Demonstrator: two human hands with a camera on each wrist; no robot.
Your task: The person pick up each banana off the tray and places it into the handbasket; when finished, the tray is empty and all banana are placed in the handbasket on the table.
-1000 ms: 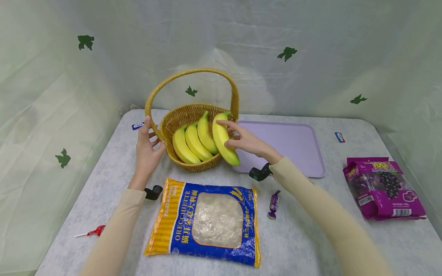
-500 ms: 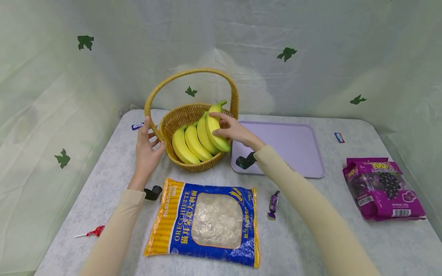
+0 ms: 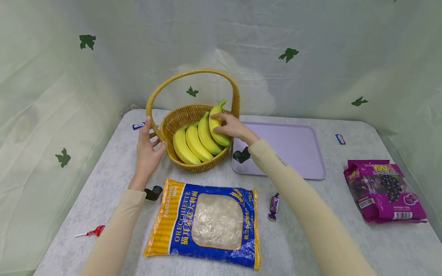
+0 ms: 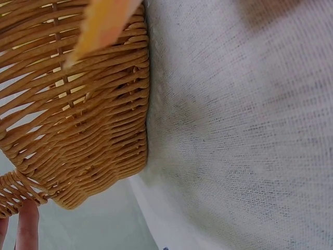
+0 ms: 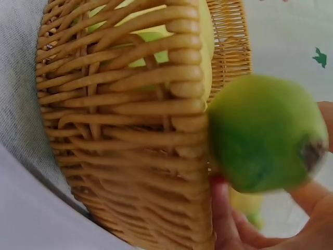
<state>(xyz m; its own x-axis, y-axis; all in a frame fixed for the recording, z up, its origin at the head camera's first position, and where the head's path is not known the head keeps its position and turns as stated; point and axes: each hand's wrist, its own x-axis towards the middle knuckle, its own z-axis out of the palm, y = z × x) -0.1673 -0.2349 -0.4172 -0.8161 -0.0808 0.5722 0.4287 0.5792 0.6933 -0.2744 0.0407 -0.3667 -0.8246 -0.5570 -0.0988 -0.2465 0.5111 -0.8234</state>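
Observation:
A wicker basket [image 3: 191, 166] with a tall arched handle stands at the back of the table. Three yellow bananas [image 3: 195, 144] lie side by side in it. My right hand [image 3: 235, 128] pinches another banana [image 3: 216, 124] between thumb and fingers at the basket's right rim, its green stem pointing up and back. In the right wrist view, this banana's green tip [image 5: 265, 133] shows close against the woven rim. My left hand [image 3: 147, 155] grips the foot of the handle on the left side; the left wrist view has its fingertips [image 4: 28, 224] against the weave there.
Right of the basket lies a lilac tray [image 3: 319, 168]. A blue and yellow pasta bag [image 3: 215, 220] lies in front, with a purple wrapped candy [image 3: 273, 207] beside it. A red lollipop [image 3: 96, 230] is at left, a purple grape candy bag [image 3: 385, 191] at right.
My right hand has carried the banana leftward and back, from over the basket's right front rim in beside the other bananas. My left hand has stayed on the handle.

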